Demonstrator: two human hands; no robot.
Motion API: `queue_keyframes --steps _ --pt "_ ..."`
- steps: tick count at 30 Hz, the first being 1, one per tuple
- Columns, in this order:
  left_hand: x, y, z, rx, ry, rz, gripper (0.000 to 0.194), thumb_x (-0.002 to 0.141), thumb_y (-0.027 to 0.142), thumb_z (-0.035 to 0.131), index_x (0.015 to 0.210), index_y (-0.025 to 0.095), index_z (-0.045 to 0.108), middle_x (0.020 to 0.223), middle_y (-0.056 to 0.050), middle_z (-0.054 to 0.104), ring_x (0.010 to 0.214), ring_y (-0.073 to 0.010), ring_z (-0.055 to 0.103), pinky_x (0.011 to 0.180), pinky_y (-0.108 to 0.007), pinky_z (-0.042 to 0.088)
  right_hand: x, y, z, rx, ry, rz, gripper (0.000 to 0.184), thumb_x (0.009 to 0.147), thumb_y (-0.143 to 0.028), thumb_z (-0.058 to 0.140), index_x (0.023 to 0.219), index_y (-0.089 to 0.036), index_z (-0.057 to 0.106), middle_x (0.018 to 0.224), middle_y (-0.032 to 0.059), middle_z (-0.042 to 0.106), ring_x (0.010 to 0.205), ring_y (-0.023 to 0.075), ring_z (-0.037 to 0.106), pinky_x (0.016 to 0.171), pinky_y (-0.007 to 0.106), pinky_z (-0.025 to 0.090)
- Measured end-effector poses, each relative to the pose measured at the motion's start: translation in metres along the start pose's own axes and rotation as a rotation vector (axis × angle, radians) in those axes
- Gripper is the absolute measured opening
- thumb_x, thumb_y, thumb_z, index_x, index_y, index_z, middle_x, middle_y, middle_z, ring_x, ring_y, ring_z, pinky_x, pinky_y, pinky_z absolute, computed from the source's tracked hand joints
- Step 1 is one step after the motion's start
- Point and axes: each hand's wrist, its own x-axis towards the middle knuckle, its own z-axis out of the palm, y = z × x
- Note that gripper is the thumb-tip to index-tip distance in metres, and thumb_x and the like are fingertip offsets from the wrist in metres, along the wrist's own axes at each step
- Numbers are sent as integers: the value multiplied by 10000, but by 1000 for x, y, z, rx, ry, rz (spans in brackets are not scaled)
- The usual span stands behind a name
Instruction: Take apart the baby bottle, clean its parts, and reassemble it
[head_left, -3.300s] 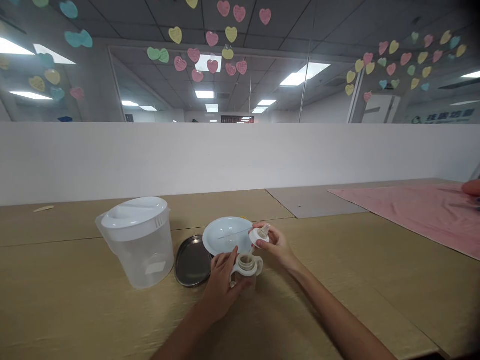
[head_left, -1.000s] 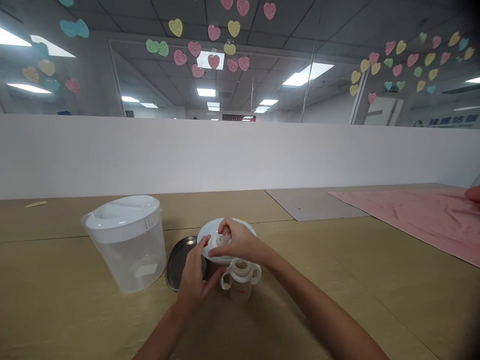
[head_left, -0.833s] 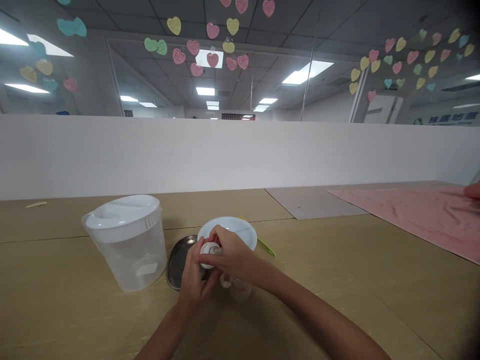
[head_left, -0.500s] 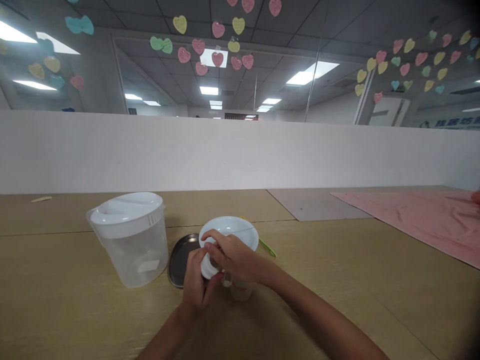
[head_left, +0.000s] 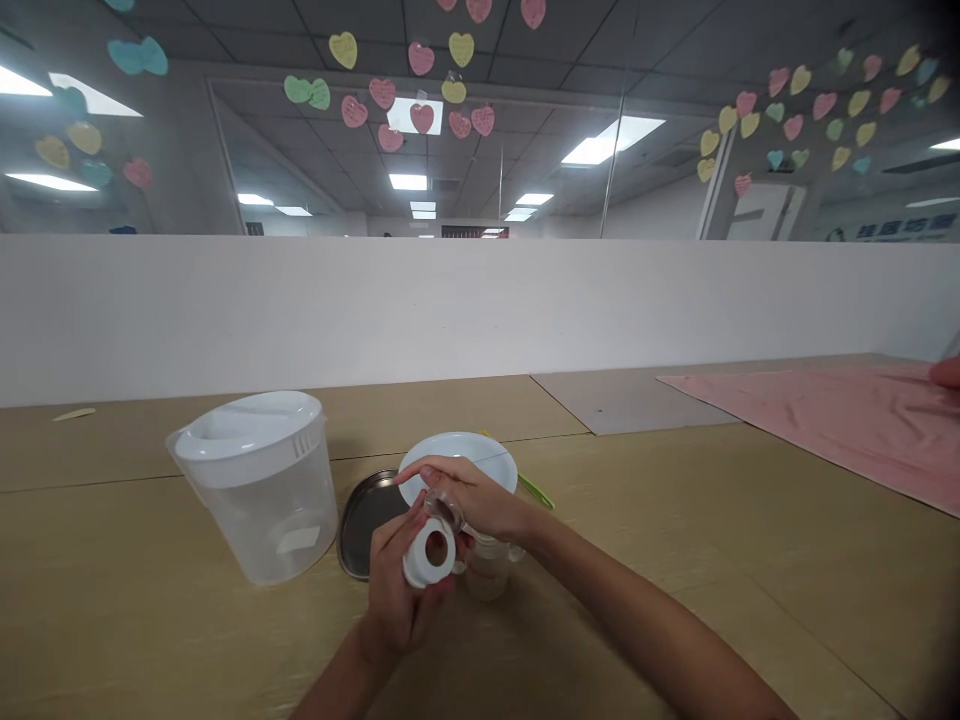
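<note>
Left hand (head_left: 397,610) is closed round the white collar (head_left: 429,552), fingers (head_left: 388,565) wrapped on its edge, hole facing up at the camera. Right hand (head_left: 480,505) sits just above it, fingers (head_left: 431,480) curled over and pinching the clear teat (head_left: 442,510) on the collar's far side; teat partly hidden. Handled bottle (head_left: 487,578) stands upright on the worktop (head_left: 675,600), just right of the collar, partly behind the hands. Relative to the collar: white plate (head_left: 469,450) just beyond, steel tray (head_left: 364,525) just left, lidded plastic pitcher (head_left: 251,490) further left, green utensil (head_left: 535,490) beyond right. Pink cloth (head_left: 825,430) well off right, another person's hand (head_left: 946,372) at its far edge.
</note>
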Motion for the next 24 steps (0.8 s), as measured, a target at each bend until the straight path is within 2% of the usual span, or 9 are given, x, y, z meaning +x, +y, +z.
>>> queue_keyframes --steps 2,4,9,11,13,16,18,21,24 --pt "6 1 1 25 35 64 482 781 394 525 1189 152 440 1040 -136 576 960 -254 559 744 -364 473 1 -1 -6 -11 44 10 400 893 -494 292 1039 -224 548 628 -31 528 381 67 442 355 185 344" --pt "12 1 3 52 71 49 477 786 338 551 1204 157 411 1055 -124 553 969 -233 542 770 -352 466 1 -3 -16 -126 152 5 385 886 -476 324 913 -185 576 542 -41 491 391 74 459 369 178 344" --pt "17 -6 8 140 14 -312 357 799 362 535 1099 173 493 1072 -102 490 1052 -235 478 878 -389 423 8 14 -49 -655 403 118 336 871 -364 382 726 -139 586 542 -6 553 465 86 507 486 190 369" --pt "16 -12 9 182 -71 -432 373 794 405 530 1093 184 518 1064 -91 469 1039 -233 483 888 -398 419 11 30 -57 -906 382 229 212 811 -296 489 759 -132 612 696 48 635 636 128 573 578 213 386" --pt "13 -19 11 199 -165 -476 381 799 429 512 1103 199 528 1048 -78 481 1012 -225 497 885 -407 416 14 45 -62 -1046 287 328 133 723 -236 587 779 -127 638 801 87 661 746 174 589 619 235 385" --pt "11 -30 14 238 -263 -458 377 813 438 486 1100 199 538 1048 -76 539 1012 -234 497 894 -434 388 16 60 -63 -1045 167 365 184 633 -216 663 804 -148 667 812 78 674 756 187 600 608 232 383" --pt "11 -35 16 292 -290 -457 370 817 443 478 1085 197 549 1026 -74 586 1005 -243 503 917 -462 348 16 62 -62 -1028 129 359 230 640 -238 659 859 -168 672 838 64 678 777 182 602 617 225 385" --pt "12 -38 19 372 -322 -491 347 815 461 475 1034 210 573 990 -64 630 1005 -252 511 941 -492 290 16 60 -60 -1013 132 348 274 689 -266 609 941 -171 660 893 68 675 813 179 598 643 226 388" --pt "12 -38 21 442 -341 -460 330 824 466 454 997 227 602 1081 -78 601 1059 -272 476 912 -488 301 17 59 -60 -1010 157 340 293 713 -289 583 970 -165 649 915 73 672 820 180 596 658 232 389"
